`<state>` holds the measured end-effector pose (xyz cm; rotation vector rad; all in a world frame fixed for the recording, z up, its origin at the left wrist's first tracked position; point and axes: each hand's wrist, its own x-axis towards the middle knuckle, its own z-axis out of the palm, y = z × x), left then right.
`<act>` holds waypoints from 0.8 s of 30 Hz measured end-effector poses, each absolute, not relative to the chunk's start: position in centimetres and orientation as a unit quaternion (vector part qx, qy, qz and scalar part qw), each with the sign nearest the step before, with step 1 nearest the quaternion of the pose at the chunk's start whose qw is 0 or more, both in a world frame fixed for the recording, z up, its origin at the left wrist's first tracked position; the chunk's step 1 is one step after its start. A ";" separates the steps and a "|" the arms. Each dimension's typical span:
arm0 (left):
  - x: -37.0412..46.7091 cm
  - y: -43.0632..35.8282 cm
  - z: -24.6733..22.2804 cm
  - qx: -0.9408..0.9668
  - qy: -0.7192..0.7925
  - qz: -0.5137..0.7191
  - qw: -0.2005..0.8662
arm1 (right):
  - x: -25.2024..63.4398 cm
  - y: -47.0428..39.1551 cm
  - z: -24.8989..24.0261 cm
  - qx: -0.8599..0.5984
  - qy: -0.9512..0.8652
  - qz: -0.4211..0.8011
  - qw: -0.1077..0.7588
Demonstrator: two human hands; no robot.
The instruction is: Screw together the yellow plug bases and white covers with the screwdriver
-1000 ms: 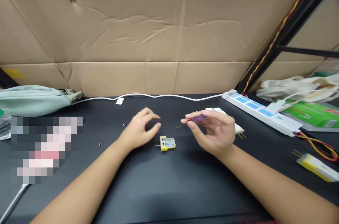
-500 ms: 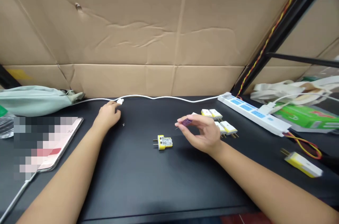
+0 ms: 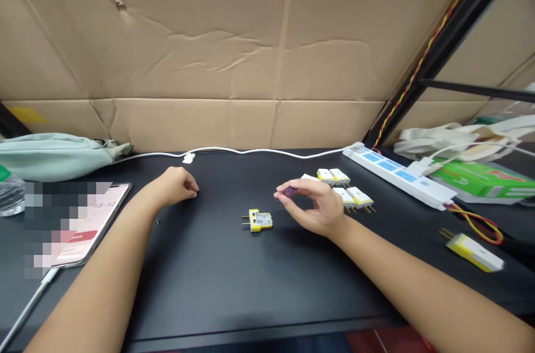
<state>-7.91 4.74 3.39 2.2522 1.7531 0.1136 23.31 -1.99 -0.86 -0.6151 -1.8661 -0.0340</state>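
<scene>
My right hand point(image 3: 315, 205) pinches a small purple tool point(image 3: 290, 191) between thumb and fingertips, above the black table. An opened yellow and white plug point(image 3: 259, 220) lies left of it, its pins pointing left and its inside facing up. My left hand point(image 3: 179, 186) rests on the table with fingertips pressed together; whatever is between them is too small or hidden to name. Behind that hand lies a white cover piece point(image 3: 188, 158). A tiny screw point(image 3: 158, 222) sits beside my left forearm.
Several white and yellow plugs point(image 3: 343, 196) lie right of my right hand, near a white power strip point(image 3: 397, 175). Another plug point(image 3: 476, 253) is at the far right. A phone point(image 3: 90, 225) with a cable and a green pouch point(image 3: 54, 157) are on the left.
My left hand has left the white cover piece and come down and right, closing its fingertips at the table where the tiny screws were. My right hand has barely moved.
</scene>
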 end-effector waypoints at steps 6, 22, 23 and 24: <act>-7.5 4.5 3.4 0.786 0.602 0.054 0.129 | 23.4 -1.9 -0.8 -0.254 -0.789 -0.020 0.559; -1.5 1.5 2.6 0.783 0.481 0.314 0.239 | 23.5 -2.0 0.4 -0.218 -0.783 -0.050 0.580; -0.6 1.2 2.1 0.765 0.474 0.346 0.266 | 23.6 -2.0 0.4 -0.222 -0.783 -0.052 0.579; 0.1 0.9 1.5 0.747 0.467 0.370 0.296 | 23.6 -1.9 0.4 -0.226 -0.784 -0.055 0.576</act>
